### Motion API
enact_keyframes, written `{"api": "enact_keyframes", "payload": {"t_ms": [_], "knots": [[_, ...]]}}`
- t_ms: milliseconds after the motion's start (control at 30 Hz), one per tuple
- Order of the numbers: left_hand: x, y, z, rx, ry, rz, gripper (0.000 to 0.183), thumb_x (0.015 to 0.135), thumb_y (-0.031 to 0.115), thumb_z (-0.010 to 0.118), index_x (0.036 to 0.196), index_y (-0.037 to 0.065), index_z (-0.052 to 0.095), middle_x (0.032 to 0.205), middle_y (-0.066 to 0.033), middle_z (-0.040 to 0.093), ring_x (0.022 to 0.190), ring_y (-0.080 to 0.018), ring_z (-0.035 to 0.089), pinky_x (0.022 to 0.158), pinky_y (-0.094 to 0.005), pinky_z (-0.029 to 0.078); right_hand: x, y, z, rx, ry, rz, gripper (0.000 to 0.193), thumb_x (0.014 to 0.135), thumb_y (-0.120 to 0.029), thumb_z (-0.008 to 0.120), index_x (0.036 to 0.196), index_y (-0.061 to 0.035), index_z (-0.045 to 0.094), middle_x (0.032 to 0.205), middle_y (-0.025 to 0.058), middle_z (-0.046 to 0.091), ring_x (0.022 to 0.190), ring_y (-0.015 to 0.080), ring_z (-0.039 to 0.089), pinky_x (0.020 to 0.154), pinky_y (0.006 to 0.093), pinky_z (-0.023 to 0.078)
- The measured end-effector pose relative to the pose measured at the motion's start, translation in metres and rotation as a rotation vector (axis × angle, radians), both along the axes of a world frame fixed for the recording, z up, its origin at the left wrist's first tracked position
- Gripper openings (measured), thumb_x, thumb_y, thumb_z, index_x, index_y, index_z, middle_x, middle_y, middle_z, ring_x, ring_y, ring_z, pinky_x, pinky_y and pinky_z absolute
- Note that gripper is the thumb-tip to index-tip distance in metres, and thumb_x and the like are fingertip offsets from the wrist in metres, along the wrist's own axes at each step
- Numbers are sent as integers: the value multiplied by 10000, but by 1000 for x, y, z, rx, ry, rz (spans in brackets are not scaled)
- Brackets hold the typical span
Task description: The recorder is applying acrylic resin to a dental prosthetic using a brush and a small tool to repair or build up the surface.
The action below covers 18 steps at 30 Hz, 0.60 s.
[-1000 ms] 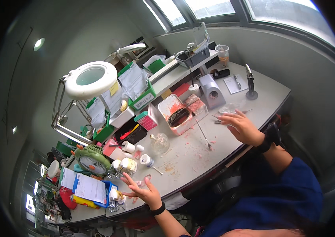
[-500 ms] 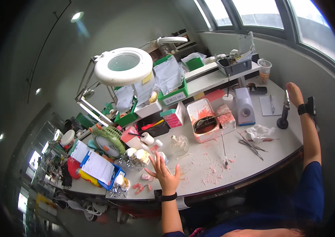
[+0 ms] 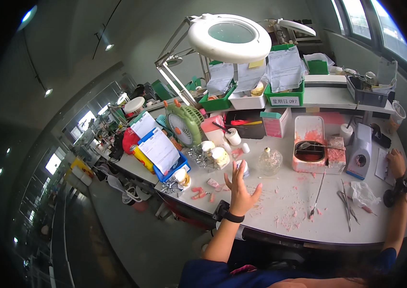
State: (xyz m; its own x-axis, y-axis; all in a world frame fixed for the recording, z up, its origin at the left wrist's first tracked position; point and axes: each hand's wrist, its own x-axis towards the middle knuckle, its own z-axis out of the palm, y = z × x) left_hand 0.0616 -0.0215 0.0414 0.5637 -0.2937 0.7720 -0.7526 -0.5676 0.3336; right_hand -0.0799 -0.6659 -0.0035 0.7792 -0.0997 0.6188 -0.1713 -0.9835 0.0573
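My left hand is raised above the bench's front edge, fingers spread and holding nothing. Below and left of it lie pink, denture-like pieces. At the far right my right hand reaches down beside a white notepad, its fingers loosely bent and apart; their undersides are hidden. An upright black-based handpiece stands in front of that wrist. Metal pliers-like tools lie beside a crumpled clear plastic bag. A slim metal tool rests among pink shavings.
A white magnifier lamp overhangs the bench. Behind are a green fan, a glass bottle, an open pink-smeared box and a grey-blue device. Green trays with papers line the shelf. A blue tray sits left.
The view has swung left, so the bench sits further right. My right hand has lowered from above the handpiece to the notepad. My left hand stays raised with fingers spread.
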Motion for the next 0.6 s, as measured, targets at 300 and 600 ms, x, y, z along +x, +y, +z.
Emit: {"api": "enact_keyframes", "payload": {"t_ms": [300,600], "knots": [[-2,4,-1,12,-2,6,845,756,206,696,1415,35,196,1440,-167,345,1380,-372,210,1048,-615,40,33,8,9,1101,-266,142,62,876,-146,518,881,-126,460,659,-55,432,560,31,400,491,199,288],[-1,-3,2,51,12,-7,853,744,187,699,1403,23,184,1410,-180,385,1369,-369,240,1055,-603,75,11,-30,-17,1275,-433,158,171,895,-251,579,785,-146,502,561,-75,399,461,15,332,409,196,222]]}}
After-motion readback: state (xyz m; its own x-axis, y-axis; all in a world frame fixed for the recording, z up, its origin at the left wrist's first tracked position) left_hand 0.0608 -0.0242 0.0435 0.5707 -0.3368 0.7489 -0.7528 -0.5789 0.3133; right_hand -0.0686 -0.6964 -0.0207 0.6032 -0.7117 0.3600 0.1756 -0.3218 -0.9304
